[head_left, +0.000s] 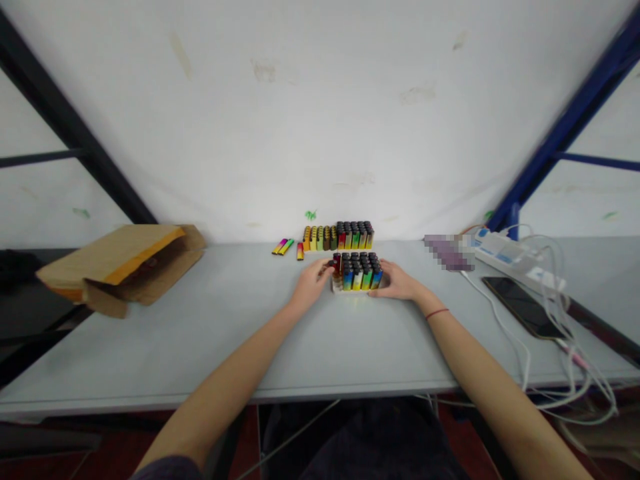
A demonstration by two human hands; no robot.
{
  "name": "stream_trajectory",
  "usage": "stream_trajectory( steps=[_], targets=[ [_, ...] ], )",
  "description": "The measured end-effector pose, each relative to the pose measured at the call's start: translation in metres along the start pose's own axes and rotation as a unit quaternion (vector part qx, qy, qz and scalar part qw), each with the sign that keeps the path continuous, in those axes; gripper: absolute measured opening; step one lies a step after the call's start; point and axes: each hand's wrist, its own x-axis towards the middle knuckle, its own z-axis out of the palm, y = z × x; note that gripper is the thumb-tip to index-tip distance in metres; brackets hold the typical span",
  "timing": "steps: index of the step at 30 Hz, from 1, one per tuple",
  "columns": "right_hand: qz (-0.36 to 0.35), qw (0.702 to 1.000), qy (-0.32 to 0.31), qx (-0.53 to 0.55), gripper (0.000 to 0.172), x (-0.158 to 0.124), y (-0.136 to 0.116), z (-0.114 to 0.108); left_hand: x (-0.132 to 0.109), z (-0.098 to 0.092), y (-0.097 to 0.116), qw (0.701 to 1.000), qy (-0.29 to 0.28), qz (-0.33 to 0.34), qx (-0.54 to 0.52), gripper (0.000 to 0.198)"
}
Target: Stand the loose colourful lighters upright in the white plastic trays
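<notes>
A pale tray [345, 291] full of upright lighters [362, 273] stands on the table in front of me. These lighters have black tops and blue, white and green bodies. My right hand [399, 283] grips the tray's right end, thumb at the front and fingers behind. At the left end my left hand [314, 281] has its fingers closed at a dark red lighter [337, 264], partly hidden by the fingertips. Left of that lighter group, the tray's front corner shows a gap. Behind stands a second row of lighters [355, 236], some yellow-topped, some black-topped.
Loose colourful lighters [286, 247] and a red-yellow one [300, 251] lie left of the back row. An opened cardboard box [115, 257] is at the left. At the right are a power strip [517, 257], white cables [493, 308] and a phone [523, 307]. A wall rises behind.
</notes>
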Motion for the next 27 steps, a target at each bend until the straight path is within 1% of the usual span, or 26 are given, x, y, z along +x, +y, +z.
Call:
stream_trajectory(
  steps=[2,4,7,9,10,11,13,14,16,18,20,22,24,27],
  targets=[
    [-0.002,1.0,-0.009,0.007,0.065,0.0,0.001,0.0,0.0,-0.001,0.001,1.0,0.002,0.005,0.008,0.025],
    [0.002,1.0,-0.012,0.011,0.067,0.0,0.002,-0.001,0.0,-0.002,0.001,0.999,-0.004,0.018,0.031,0.028],
    [0.005,1.0,-0.01,0.012,0.069,0.0,0.003,0.0,0.002,-0.006,0.001,0.99,-0.029,0.085,0.111,0.028],
    [0.007,1.0,-0.008,0.014,0.07,0.0,0.003,0.001,0.005,-0.01,0.0,0.976,-0.016,0.125,0.175,0.035],
    [0.01,1.0,-0.007,0.015,0.069,-0.001,0.003,0.001,0.007,-0.014,-0.002,0.97,0.005,0.126,0.207,0.039],
    [0.013,1.0,-0.006,0.015,0.069,-0.001,0.003,0.002,0.009,-0.017,-0.004,0.963,0.03,0.112,0.242,0.042],
    [0.018,1.0,-0.004,0.015,0.069,-0.001,0.003,0.002,0.013,-0.024,-0.01,0.945,0.065,0.054,0.315,0.045],
    [0.019,1.0,-0.003,0.014,0.069,-0.001,0.003,0.003,0.015,-0.027,-0.014,0.934,0.067,0.024,0.35,0.046],
    [0.02,1.0,-0.002,0.012,0.069,-0.001,0.002,0.003,0.017,-0.032,-0.02,0.914,0.039,-0.02,0.402,0.047],
    [0.02,1.0,0.001,0.009,0.07,-0.001,0.002,0.003,0.018,-0.034,-0.023,0.901,0.001,-0.04,0.432,0.047],
    [0.021,1.0,0.003,0.007,0.07,-0.001,0.002,0.004,0.018,-0.035,-0.022,0.89,-0.017,-0.055,0.452,0.046],
    [0.021,1.0,0.001,0.007,0.07,-0.001,0.002,0.004,0.017,-0.037,-0.019,0.88,-0.015,-0.069,0.469,0.043],
    [0.022,1.0,-0.002,0.007,0.069,-0.001,0.003,0.004,0.017,-0.04,-0.017,0.872,-0.001,-0.079,0.483,0.039],
    [0.025,1.0,-0.002,0.005,0.068,-0.002,0.003,0.004,0.017,-0.047,-0.021,0.863,0.024,-0.083,0.498,0.035]
  ],
)
